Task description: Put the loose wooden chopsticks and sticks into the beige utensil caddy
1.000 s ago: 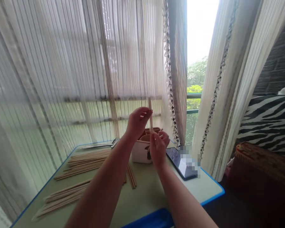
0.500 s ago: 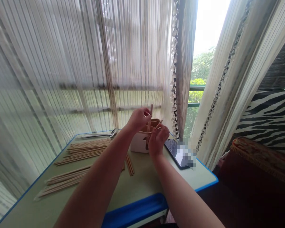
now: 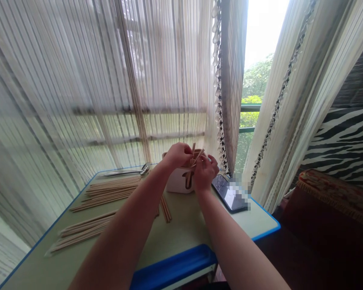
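Observation:
Over a white utensil holder [image 3: 175,182] with brown inner compartments, both my hands are closed at the rim. My left hand [image 3: 179,155] reaches over the opening, its fingertips pinched at a pair of upright chopsticks [image 3: 194,146] whose lower part is inside. Tilted chopsticks [image 3: 201,152] stick up from the fingers of my right hand [image 3: 205,171], which is at the holder's right side. Through the cut-out in the front wall, chopstick shafts show. My fingers partly hide the opening.
Several chopsticks [image 3: 111,191] lie in a row on the left of the table [image 3: 187,231], with a bagged bundle [image 3: 87,231] nearer. More chopsticks [image 3: 166,209] lie before the holder. A metal utensil [image 3: 144,169] lies behind; a phone [image 3: 230,197] lies right. Curtains hang behind.
My left hand has lowered the chopsticks from above the holder down into it. My right hand has stayed near the holder's right side, with tilted chopsticks. The view has shifted slightly.

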The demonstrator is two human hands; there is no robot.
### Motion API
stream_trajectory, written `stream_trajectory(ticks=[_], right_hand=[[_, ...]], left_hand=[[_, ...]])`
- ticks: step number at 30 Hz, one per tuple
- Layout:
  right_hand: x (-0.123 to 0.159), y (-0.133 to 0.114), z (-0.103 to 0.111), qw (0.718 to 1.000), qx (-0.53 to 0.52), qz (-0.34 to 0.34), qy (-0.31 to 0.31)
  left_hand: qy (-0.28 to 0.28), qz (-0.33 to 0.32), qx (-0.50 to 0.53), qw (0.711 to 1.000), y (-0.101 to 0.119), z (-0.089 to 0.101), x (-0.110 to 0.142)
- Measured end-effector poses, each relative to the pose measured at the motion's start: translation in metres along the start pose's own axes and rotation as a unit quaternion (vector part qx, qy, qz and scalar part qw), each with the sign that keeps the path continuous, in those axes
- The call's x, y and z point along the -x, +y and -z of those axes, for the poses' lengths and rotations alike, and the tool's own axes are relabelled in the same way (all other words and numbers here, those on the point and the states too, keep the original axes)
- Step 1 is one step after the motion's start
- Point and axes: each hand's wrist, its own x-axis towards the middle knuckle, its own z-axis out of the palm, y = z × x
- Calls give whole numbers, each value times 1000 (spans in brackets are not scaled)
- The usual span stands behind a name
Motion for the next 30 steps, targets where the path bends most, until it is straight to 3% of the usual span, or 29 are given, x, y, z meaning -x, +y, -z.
stream_trajectory(ticks=[6,12,19,25,30], right_hand=[[-11,-14,15,997,-70,3,-39],[-14,-21,22,990,-107,-25,-88],[-22,-18,16,994,-76,19,-82],[-26,-14,7,991,-36,4,-130],[-22,-12,8,995,-46,27,-89]], left_hand=[[31,-22,2,999,3,2,-2],[10,0,19,1000,4,2,1],[-98,91,159,978,-2,2,4],[-89,54,51,993,-6,-4,3],[-97,6,2,995,1,-8,5]])
